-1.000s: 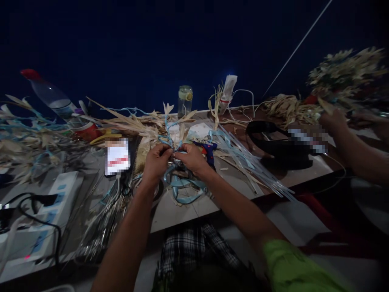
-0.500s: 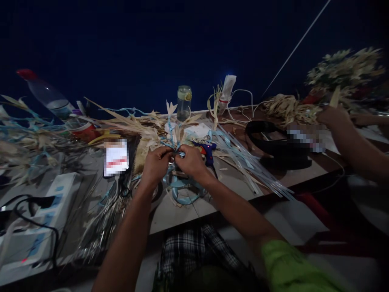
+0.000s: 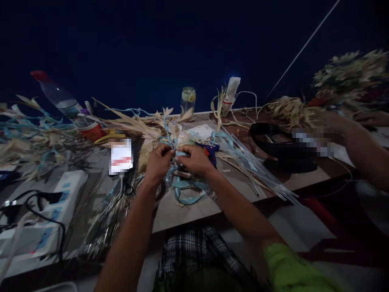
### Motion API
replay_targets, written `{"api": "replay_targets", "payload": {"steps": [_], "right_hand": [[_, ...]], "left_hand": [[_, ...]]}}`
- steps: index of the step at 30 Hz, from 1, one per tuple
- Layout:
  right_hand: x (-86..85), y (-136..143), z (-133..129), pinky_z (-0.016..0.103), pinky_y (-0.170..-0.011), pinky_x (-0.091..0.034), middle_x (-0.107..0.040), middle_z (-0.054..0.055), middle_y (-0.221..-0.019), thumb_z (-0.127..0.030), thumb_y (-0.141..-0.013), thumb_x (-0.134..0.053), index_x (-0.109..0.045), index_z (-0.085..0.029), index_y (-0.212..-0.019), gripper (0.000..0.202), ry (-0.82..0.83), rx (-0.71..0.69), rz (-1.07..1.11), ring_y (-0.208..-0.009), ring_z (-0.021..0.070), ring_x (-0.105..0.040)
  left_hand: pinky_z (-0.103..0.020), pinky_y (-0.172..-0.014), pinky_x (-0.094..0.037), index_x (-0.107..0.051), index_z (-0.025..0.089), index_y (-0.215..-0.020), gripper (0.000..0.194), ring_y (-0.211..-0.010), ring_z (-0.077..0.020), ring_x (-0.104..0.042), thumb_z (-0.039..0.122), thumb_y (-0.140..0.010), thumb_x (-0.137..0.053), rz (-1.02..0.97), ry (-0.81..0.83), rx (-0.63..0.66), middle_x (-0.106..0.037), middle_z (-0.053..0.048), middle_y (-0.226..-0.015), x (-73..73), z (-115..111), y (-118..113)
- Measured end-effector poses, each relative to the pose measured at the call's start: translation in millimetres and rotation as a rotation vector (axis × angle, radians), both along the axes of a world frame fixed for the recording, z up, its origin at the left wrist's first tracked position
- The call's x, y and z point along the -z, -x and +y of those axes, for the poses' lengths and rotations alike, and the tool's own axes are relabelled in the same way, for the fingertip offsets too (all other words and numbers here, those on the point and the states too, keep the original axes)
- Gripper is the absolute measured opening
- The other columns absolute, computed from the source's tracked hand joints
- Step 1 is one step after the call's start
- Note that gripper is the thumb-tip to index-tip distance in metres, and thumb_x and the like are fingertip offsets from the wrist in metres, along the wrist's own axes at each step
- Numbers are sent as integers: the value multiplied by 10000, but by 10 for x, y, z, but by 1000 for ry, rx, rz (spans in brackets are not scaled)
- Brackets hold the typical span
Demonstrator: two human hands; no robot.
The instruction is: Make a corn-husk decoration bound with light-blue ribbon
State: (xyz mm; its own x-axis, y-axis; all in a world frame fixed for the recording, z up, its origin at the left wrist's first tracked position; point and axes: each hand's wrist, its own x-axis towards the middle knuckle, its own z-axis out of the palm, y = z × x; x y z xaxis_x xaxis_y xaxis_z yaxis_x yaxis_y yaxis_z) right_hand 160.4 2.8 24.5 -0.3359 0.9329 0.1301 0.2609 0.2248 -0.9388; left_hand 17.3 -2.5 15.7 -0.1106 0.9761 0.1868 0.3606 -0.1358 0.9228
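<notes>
Both hands meet near the table's middle at a stem wrapped in light blue ribbon (image 3: 166, 129), with pale dried husk petals (image 3: 175, 130) at its top. My left hand (image 3: 158, 162) pinches the stem between thumb and fingers. My right hand (image 3: 196, 159) is closed on the blue ribbon just beside it. Loops of the same ribbon (image 3: 190, 200) hang down and lie on the table below the hands. A blue glue gun (image 3: 212, 152) lies just right of my right hand.
A phone (image 3: 120, 156), a power strip (image 3: 57, 215) and a tilted bottle (image 3: 59, 97) are at left. A jar (image 3: 188, 101) stands behind. Clear sticks (image 3: 258, 170) and a black band (image 3: 273, 142) lie right, near another person's arm (image 3: 358, 138).
The whole view has shifted slightly, so things appear a little further right. My hands have drawn slightly apart, and more ribbon shows at my right fingers. The other person's hand has moved and is blurred.
</notes>
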Motion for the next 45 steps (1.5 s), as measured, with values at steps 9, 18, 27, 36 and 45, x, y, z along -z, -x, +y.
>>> {"api": "replay_targets", "payload": {"steps": [9,18,27,36,45], "right_hand": [[-106,-136,51,196,-447,-239,-383,-48,-535,-385,-677,-596,-618,-164,-853,284,380,-40,627,-465,53,-303],[-17,-310,263,212,-600,-351,-527,-34,-683,-218,-586,-662,-606,-173,-757,186,24,236,549,-612,68,-428],[77,-260,289,225,-544,-318,-426,-31,-497,-462,-709,-580,-471,-154,-470,404,93,128,376,-507,66,-372],[69,-132,183,198,-498,-344,-511,-42,-559,-402,-648,-670,-565,-149,-735,288,578,-249,421,-490,58,-441],[61,-193,181,247,-564,-439,-551,-19,-649,-311,-627,-712,-546,-141,-756,270,622,-345,607,-558,85,-513]], "left_hand": [[-229,-556,-317,-514,176,-644,94,-563,-99,-410,242,-710,-518,119,-92,-4,-463,36,-587,10,-53,-91],[-214,-540,-308,-508,164,-656,105,-536,-78,-375,253,-676,-560,-171,-16,-12,-440,50,-572,103,22,74],[-216,-552,-306,-506,162,-639,98,-543,-78,-383,234,-657,-569,-209,11,-25,-443,53,-566,106,26,-1],[-221,-581,-331,-523,162,-676,107,-577,-87,-417,254,-670,-578,-221,-33,20,-469,44,-601,125,19,3],[-223,-539,-344,-520,166,-695,158,-548,-92,-448,282,-644,-614,-371,140,92,-502,31,-596,88,-13,-7]]}}
